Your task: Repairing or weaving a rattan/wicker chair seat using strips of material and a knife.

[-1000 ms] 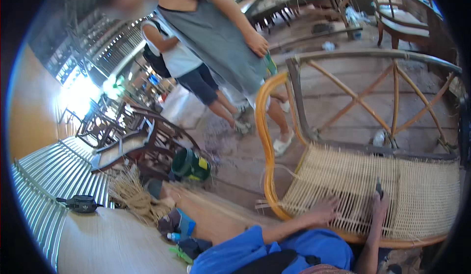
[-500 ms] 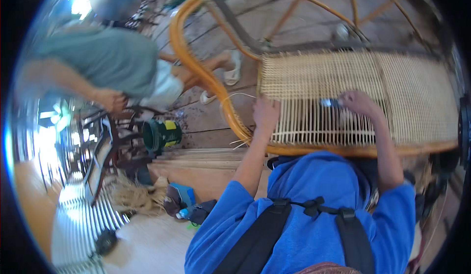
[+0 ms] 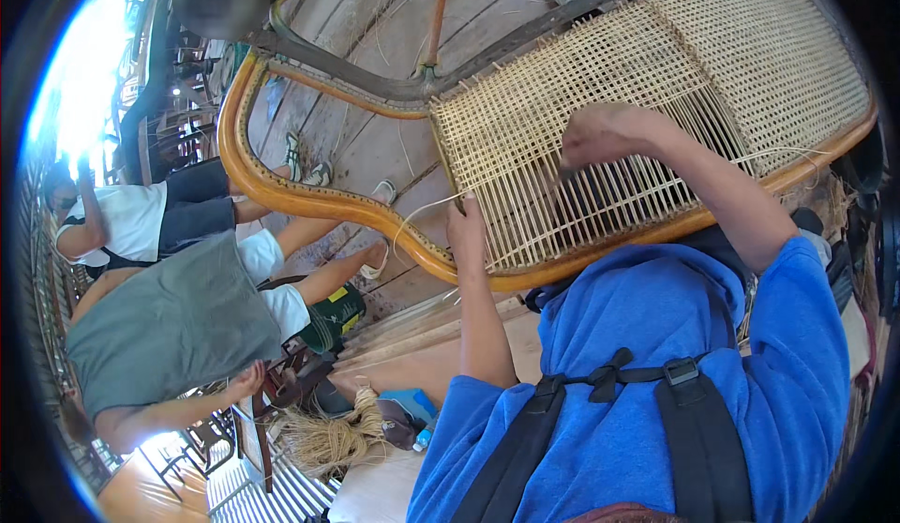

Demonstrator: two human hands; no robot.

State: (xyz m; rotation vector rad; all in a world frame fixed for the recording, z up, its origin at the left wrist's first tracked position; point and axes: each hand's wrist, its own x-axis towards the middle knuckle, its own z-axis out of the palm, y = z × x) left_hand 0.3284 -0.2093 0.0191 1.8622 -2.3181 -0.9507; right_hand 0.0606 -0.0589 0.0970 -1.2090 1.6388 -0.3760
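Before me lies a curved furniture frame (image 3: 328,206) of orange-brown varnished wood, with a panel of pale woven cane (image 3: 553,82) across it. Along the near side of the panel, the strands are more open, with gaps between them. My left hand (image 3: 466,234) is at the panel's left edge, fingers closed where a loose cane strand (image 3: 427,209) loops over the frame. My right hand (image 3: 605,136) is a closed fist above the open strands. From under it pokes the dark tip of a small flat tool (image 3: 566,172); the fingers hide the rest.
A person in a grey-green top (image 3: 173,326) is close on the left, another in white (image 3: 131,218) behind. A green bucket (image 3: 328,321), a bundle of straw-coloured fibre (image 3: 328,439) and a blue box (image 3: 410,405) sit at lower left, beside wooden boards (image 3: 422,331).
My view has swung, so the panel now appears tilted. My right hand has lifted off the strands, and the tool's bright blade is now mostly hidden. My left hand remains at the panel's left edge.
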